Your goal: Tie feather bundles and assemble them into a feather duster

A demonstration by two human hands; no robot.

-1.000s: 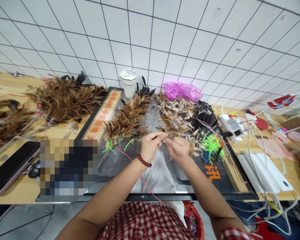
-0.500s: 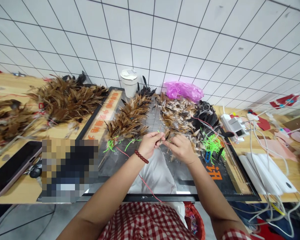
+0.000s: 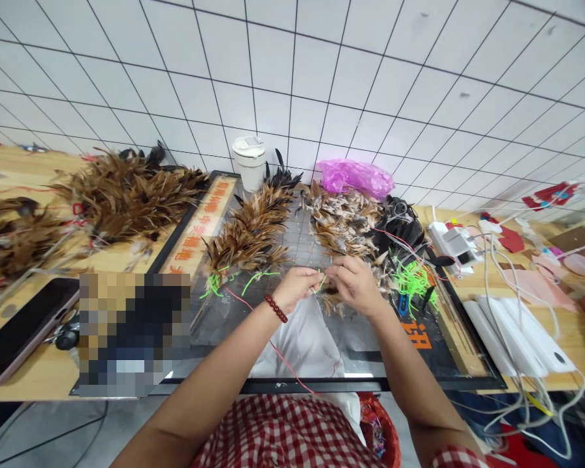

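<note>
Over the middle of the dark board, my left hand (image 3: 298, 287) is closed in a pinch on a short bright-green string (image 3: 322, 282). My right hand (image 3: 355, 286) faces it closely, its fingertips pressed together at the string's other side; whether anything else is between them is too small to make out. Brown feathers (image 3: 344, 227) lie in a loose pile just beyond my right hand. To the left, a bunched spray of brown feathers (image 3: 248, 227) has green strings (image 3: 215, 282) at its near end. More green strings (image 3: 413, 281) are heaped to the right.
A white lidded cup (image 3: 249, 162) and a pink plastic bag (image 3: 355, 178) stand near the tiled wall. At right are a power strip (image 3: 452, 244), white power banks (image 3: 521, 338) and loose cables. At left lie a phone (image 3: 29, 328) and more feather bunches (image 3: 131, 195).
My fingertips have drawn slightly apart, and the green string now shows more plainly between them. My right hand has risen a little. The whole view has shifted slightly.
</note>
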